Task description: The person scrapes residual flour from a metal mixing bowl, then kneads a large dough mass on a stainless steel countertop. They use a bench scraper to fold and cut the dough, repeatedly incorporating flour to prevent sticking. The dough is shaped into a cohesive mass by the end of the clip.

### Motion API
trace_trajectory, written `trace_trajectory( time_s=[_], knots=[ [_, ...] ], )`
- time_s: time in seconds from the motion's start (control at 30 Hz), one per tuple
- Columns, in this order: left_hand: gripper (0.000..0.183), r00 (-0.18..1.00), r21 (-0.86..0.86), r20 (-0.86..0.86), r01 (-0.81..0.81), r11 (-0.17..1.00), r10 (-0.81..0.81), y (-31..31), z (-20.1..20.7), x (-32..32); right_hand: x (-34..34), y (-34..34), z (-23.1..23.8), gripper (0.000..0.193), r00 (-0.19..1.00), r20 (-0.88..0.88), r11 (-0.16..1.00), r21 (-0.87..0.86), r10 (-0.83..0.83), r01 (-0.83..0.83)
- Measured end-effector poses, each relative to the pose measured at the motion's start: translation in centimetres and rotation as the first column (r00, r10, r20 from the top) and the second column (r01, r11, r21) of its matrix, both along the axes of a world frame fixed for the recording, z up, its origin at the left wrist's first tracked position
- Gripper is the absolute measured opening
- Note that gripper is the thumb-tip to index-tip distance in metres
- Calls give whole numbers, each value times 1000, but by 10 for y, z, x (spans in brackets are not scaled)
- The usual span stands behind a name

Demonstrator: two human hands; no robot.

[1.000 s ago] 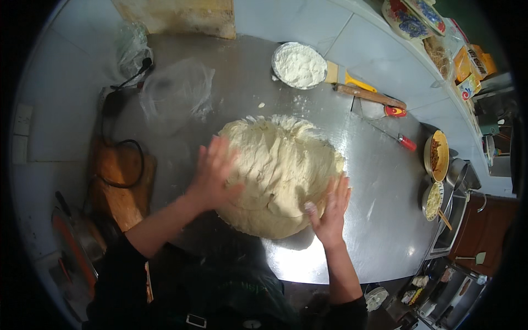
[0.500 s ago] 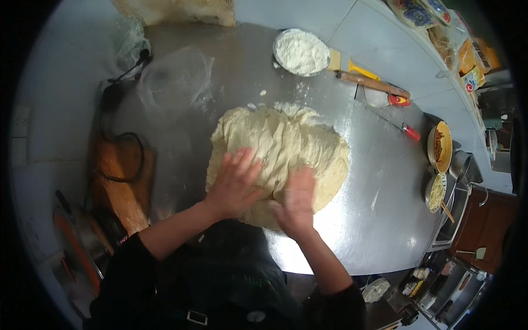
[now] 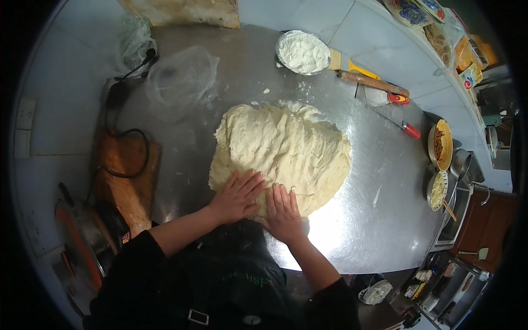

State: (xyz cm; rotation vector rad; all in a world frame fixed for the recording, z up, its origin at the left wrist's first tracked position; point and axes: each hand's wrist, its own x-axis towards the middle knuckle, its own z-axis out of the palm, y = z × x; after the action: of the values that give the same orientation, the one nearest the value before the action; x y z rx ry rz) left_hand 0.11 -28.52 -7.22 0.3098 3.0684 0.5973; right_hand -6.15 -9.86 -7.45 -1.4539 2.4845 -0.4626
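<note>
A large, pale slab of dough (image 3: 283,143) lies on the steel worktop (image 3: 385,225), its top ridged and folded, with loose flour along the far edge. Both hands rest on the dough's near edge, close beside each other. My left hand (image 3: 235,199) lies palm down with the fingers stretched and slightly spread, pointing up to the right. My right hand (image 3: 284,215) is flat too, its fingers reaching away from me onto the dough. Neither hand grips anything; the palms' undersides are hidden.
Behind the dough stands a bowl of flour (image 3: 303,52). A rolling pin (image 3: 373,83), a scraper (image 3: 379,98) and a red-handled tool (image 3: 410,130) lie at the back right. Two food bowls (image 3: 448,151) stand far right. Leftward are a plastic bag (image 3: 181,80) and a wooden board (image 3: 129,176).
Both hands have drawn back toward me, from the dough's middle to its near edge. The right hand, blurred before, is now sharp. The view has shifted slightly.
</note>
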Motion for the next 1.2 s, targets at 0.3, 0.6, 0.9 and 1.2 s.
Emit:
trace_trajectory(
  time_s=[0.3,0.6,0.9,1.2],
  knots=[
    [48,990,226,101,-119,967,98,-16,51,-12,-55,40,53,30,740,672,906,-330,27,266],
    [46,989,248,-51,-120,961,136,-10,84,-107,-269,127,18,37,858,-14,827,-274,-514,491],
    [49,992,90,-7,-126,988,128,0,39,-140,-438,126,-6,40,799,-433,861,93,-418,500],
    [47,990,112,10,-144,983,144,-1,41,-146,-424,116,43,27,923,-289,879,332,-252,344]
  ],
)
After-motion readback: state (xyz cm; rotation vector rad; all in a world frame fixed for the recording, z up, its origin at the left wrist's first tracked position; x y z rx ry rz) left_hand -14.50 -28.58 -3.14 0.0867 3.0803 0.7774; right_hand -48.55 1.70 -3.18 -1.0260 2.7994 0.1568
